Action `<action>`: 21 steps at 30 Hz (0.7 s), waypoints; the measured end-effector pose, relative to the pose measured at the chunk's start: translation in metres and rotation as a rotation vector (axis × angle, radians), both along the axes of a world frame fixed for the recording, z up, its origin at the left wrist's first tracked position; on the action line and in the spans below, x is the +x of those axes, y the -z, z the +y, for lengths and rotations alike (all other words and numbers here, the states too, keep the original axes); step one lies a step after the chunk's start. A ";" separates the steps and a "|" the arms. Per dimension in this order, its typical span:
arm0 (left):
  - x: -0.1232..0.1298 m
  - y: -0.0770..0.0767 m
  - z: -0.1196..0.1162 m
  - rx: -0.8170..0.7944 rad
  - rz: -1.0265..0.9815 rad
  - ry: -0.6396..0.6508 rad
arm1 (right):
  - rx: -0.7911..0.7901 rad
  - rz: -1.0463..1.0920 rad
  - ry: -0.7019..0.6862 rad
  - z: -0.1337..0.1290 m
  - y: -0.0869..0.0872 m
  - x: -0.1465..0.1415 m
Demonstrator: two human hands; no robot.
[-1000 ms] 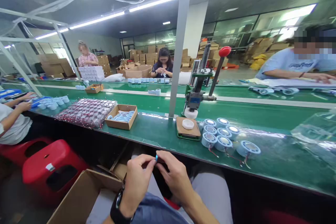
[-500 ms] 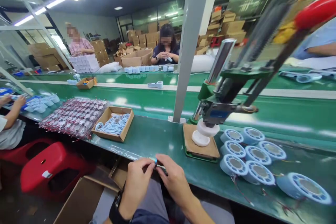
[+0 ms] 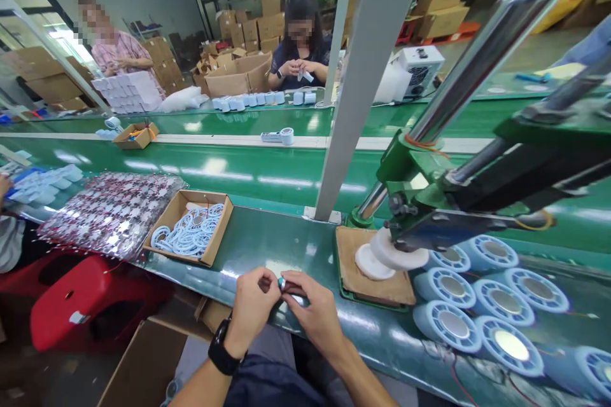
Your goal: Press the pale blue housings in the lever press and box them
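Over the front edge of the bench, my left hand (image 3: 254, 305) and my right hand (image 3: 315, 311) meet fingertip to fingertip. Between them is a small teal-and-silver piece (image 3: 281, 282), pinched from both sides. My fingers cover most of it, so its kind cannot be made out. A black band circles my left wrist. Right of my hands stands a green hand press (image 3: 420, 216) with a white round pad over a brown board. Beyond it sit several light-blue round fan housings (image 3: 451, 286) with silver centres and thin wires.
A cardboard box (image 3: 224, 229) of light-blue rings lies left on the bench, beside a sheet of wired parts (image 3: 114, 206). A grey post (image 3: 353, 89) rises behind. Red stools (image 3: 71, 305) and an open carton (image 3: 143, 362) are below the edge. Co-workers sit or stand across the green belt.
The head view has shifted, so the press looks larger and farther right. My hands stay together on the small piece, which now shows teal and silver between the fingertips.
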State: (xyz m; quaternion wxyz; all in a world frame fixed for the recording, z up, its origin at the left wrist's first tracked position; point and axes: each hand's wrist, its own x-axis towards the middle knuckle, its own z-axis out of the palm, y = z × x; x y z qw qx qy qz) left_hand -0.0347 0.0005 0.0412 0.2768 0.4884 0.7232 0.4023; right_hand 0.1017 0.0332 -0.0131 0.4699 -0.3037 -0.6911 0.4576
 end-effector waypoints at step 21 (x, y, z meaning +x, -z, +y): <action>-0.035 0.038 -0.138 0.171 0.081 -0.161 | -0.504 -0.074 -0.211 -0.094 0.000 -0.068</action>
